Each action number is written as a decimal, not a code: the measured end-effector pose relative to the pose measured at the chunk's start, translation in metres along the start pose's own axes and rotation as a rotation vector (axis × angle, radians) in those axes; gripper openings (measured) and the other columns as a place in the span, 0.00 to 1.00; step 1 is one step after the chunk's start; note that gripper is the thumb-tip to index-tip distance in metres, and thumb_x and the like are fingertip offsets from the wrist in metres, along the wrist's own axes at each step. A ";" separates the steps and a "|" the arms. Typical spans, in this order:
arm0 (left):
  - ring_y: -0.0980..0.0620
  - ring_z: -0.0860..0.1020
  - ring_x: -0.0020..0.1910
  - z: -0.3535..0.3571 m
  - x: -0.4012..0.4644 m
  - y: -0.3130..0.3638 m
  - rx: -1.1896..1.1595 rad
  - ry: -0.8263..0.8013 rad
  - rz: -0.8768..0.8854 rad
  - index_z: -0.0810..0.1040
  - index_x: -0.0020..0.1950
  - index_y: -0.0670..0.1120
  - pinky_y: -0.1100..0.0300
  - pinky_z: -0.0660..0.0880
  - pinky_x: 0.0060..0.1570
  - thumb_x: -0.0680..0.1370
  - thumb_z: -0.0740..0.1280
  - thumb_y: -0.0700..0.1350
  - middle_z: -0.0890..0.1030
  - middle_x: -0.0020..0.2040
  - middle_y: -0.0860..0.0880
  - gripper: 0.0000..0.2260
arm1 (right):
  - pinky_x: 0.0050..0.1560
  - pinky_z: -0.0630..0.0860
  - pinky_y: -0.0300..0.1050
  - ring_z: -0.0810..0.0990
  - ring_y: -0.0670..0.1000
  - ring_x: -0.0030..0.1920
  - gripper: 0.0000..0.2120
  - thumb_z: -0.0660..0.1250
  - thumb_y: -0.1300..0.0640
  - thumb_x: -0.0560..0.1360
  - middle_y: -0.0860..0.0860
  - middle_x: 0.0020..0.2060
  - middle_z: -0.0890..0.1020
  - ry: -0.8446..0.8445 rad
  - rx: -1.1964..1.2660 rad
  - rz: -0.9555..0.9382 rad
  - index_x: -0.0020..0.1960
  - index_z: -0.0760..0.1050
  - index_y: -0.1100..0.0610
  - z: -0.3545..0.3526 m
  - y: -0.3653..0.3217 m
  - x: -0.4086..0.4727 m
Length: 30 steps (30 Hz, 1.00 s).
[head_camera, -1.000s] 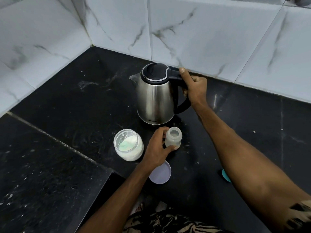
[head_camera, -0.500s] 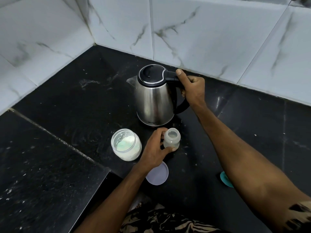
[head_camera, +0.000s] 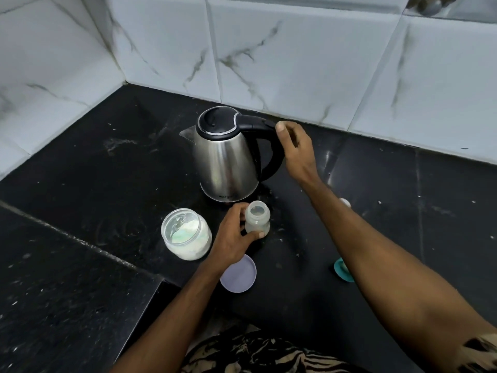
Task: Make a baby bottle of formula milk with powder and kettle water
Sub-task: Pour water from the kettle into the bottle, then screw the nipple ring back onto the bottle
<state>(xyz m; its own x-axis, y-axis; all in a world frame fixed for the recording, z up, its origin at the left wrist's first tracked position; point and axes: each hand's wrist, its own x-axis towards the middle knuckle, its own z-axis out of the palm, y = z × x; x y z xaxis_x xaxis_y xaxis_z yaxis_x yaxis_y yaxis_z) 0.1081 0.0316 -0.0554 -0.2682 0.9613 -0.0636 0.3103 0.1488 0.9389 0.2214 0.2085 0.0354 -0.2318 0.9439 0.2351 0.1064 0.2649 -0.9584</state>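
Head view: the kettle (head_camera: 227,154) stands upright on the black counter (head_camera: 107,184), lid shut. The right hand (head_camera: 295,150) is at its handle, thumb at the top, fingers loosely curled beside the grip; I cannot tell if they close round it. The left hand (head_camera: 232,238) grips the open baby bottle (head_camera: 257,218), beside the powder jar (head_camera: 186,234). Judged best: grasp the handle fully, keep the bottle braced, pour slowly.

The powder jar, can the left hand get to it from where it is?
Probably yes. The powder jar stands open on the counter right beside the left hand, with nothing between them. But that hand is holding the baby bottle, so it would have to let go first.
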 end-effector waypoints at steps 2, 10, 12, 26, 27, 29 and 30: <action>0.62 0.77 0.59 0.000 0.000 0.000 -0.008 -0.003 -0.003 0.72 0.64 0.47 0.68 0.74 0.56 0.71 0.78 0.40 0.78 0.62 0.52 0.25 | 0.48 0.72 0.28 0.77 0.35 0.46 0.16 0.64 0.46 0.79 0.45 0.47 0.82 0.062 -0.027 0.022 0.58 0.77 0.57 -0.009 0.000 -0.012; 0.59 0.77 0.59 0.000 0.000 0.001 -0.005 -0.003 0.006 0.71 0.63 0.50 0.62 0.75 0.58 0.70 0.78 0.38 0.78 0.63 0.50 0.26 | 0.43 0.72 0.30 0.78 0.38 0.41 0.13 0.67 0.46 0.78 0.43 0.41 0.82 0.124 -0.253 0.093 0.48 0.80 0.55 -0.059 0.006 -0.067; 0.59 0.77 0.58 0.000 -0.001 0.001 0.001 -0.007 0.011 0.71 0.63 0.51 0.64 0.75 0.56 0.70 0.79 0.40 0.78 0.62 0.51 0.26 | 0.43 0.73 0.29 0.79 0.39 0.41 0.12 0.67 0.48 0.78 0.43 0.41 0.82 0.079 -0.322 0.107 0.49 0.81 0.56 -0.075 0.006 -0.085; 0.51 0.78 0.60 0.005 0.001 0.006 0.052 0.028 0.069 0.70 0.61 0.56 0.47 0.76 0.62 0.70 0.79 0.45 0.79 0.62 0.51 0.26 | 0.56 0.75 0.53 0.75 0.59 0.57 0.24 0.69 0.40 0.72 0.58 0.57 0.75 0.111 -0.934 0.513 0.59 0.76 0.57 -0.113 0.028 -0.179; 0.51 0.78 0.60 0.005 0.001 0.006 0.053 0.027 0.062 0.70 0.62 0.56 0.47 0.76 0.62 0.70 0.79 0.45 0.79 0.62 0.51 0.26 | 0.56 0.75 0.53 0.75 0.61 0.58 0.27 0.69 0.39 0.72 0.58 0.58 0.73 0.088 -0.962 0.550 0.61 0.75 0.58 -0.112 0.028 -0.182; 0.51 0.78 0.60 0.005 0.001 0.006 0.053 0.025 0.055 0.70 0.62 0.55 0.47 0.76 0.63 0.71 0.79 0.45 0.79 0.62 0.50 0.25 | 0.55 0.75 0.55 0.75 0.63 0.59 0.30 0.68 0.37 0.73 0.59 0.60 0.72 0.059 -0.993 0.607 0.63 0.72 0.59 -0.111 0.030 -0.188; 0.51 0.78 0.60 0.005 0.001 0.006 0.051 0.023 0.055 0.70 0.62 0.55 0.48 0.76 0.63 0.71 0.79 0.45 0.79 0.63 0.50 0.25 | 0.54 0.75 0.55 0.75 0.63 0.59 0.30 0.68 0.37 0.73 0.59 0.61 0.72 0.048 -0.998 0.633 0.63 0.71 0.59 -0.110 0.030 -0.190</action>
<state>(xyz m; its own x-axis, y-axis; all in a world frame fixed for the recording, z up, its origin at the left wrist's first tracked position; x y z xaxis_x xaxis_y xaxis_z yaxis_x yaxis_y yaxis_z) 0.1140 0.0346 -0.0514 -0.2705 0.9627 -0.0042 0.3709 0.1082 0.9224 0.3750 0.0587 -0.0199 0.1677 0.9633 -0.2096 0.9023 -0.2356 -0.3610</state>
